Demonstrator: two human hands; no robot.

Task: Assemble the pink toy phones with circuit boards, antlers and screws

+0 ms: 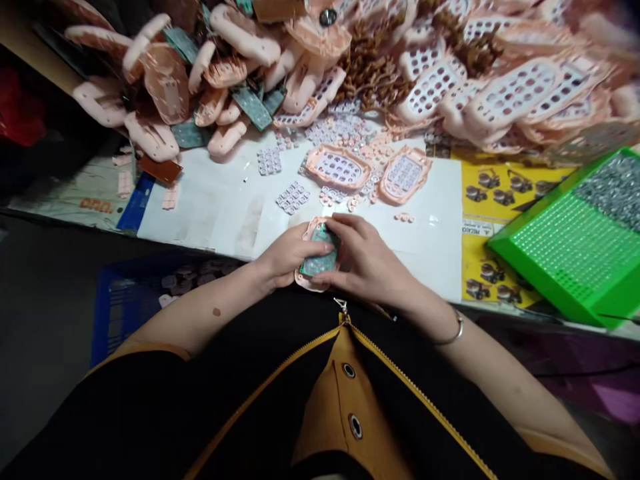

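Pink phone casing (306, 280) held in both hands above the counter (195, 200)

The left hand (290, 257) grips the casing's edge; the right hand (367, 260) curls over a green circuit board (319, 252) lying on it. Farther off lie 2 pink keypad frames (339, 167), loose button sheets (293, 198), and a heap of casings (245, 37); a green tray (575, 243) sits right.

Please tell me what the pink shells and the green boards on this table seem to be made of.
The pink shells look like moulded plastic, smooth and slightly glossy, judging by their clean curved edges. The green boards look like circuit board with a matte coating, flat and stiff-looking, though the base material cannot be seen.
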